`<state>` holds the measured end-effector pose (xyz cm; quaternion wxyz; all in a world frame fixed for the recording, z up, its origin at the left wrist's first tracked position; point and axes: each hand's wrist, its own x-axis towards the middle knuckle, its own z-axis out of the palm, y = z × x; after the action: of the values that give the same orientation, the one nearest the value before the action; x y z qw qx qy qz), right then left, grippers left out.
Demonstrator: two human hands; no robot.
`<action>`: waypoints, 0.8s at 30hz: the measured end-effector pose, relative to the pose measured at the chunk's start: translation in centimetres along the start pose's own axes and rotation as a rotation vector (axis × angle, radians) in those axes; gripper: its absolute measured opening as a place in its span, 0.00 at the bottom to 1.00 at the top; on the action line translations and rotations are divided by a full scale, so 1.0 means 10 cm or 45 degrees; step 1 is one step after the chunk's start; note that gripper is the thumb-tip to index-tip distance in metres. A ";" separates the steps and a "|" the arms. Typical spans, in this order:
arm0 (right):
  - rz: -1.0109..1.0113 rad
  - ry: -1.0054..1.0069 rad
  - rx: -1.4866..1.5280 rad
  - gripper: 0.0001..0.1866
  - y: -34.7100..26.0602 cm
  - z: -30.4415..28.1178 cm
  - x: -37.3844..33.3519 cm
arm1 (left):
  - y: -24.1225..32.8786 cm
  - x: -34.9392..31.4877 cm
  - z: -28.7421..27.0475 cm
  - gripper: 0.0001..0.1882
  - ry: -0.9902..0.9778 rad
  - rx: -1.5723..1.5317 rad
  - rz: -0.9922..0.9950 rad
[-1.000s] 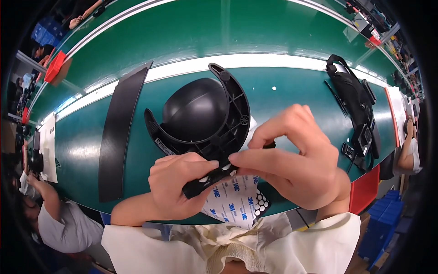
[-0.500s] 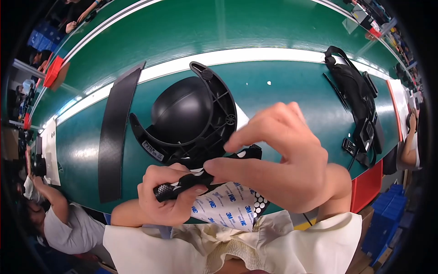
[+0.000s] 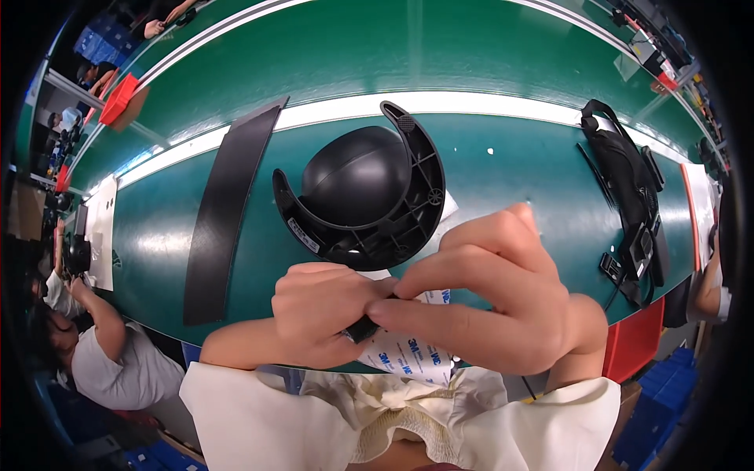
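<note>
My left hand (image 3: 326, 308) is closed, back of the hand up, around a small black strip (image 3: 360, 329); only a short dark piece of it shows below the fingers. Thumb and forefinger of my right hand (image 3: 495, 302) pinch the same strip at the left fingertips. A white backing sheet with blue print (image 3: 408, 355) lies under both hands, partly covered by them. Just beyond stands a black plastic part, a rounded dome (image 3: 357, 174) within a ribbed crescent-shaped frame (image 3: 428, 188).
A long flat black strip (image 3: 228, 216) lies on the green table (image 3: 518, 184) at the left. Toward the right is a black strap assembly with buckles (image 3: 628, 188). A red bin (image 3: 635, 341) stands by the right table edge. A co-worker (image 3: 118, 357) sits at the left.
My left hand has turned knuckles up and moved right, covering most of the black strip. My right fingers have closed in on it. The whole view has shifted, so the table things appear farther right.
</note>
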<state>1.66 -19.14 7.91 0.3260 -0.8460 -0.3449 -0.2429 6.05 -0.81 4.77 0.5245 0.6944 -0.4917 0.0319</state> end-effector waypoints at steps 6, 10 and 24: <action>-0.058 0.040 -0.031 0.17 -0.11 0.02 -0.01 | 0.00 0.05 0.03 0.15 -0.036 -0.006 -0.011; 0.168 -0.028 -0.106 0.15 -0.17 -0.04 -0.03 | -0.03 0.05 0.06 0.20 -0.020 0.051 -0.009; -0.028 0.176 0.024 0.15 -0.01 0.13 0.00 | 0.00 -0.06 0.12 0.16 0.134 -0.066 -0.107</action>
<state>1.82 -18.21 7.06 0.3542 -0.8204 -0.3331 -0.3010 5.19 -1.37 3.89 0.5683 0.6980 -0.4344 0.0337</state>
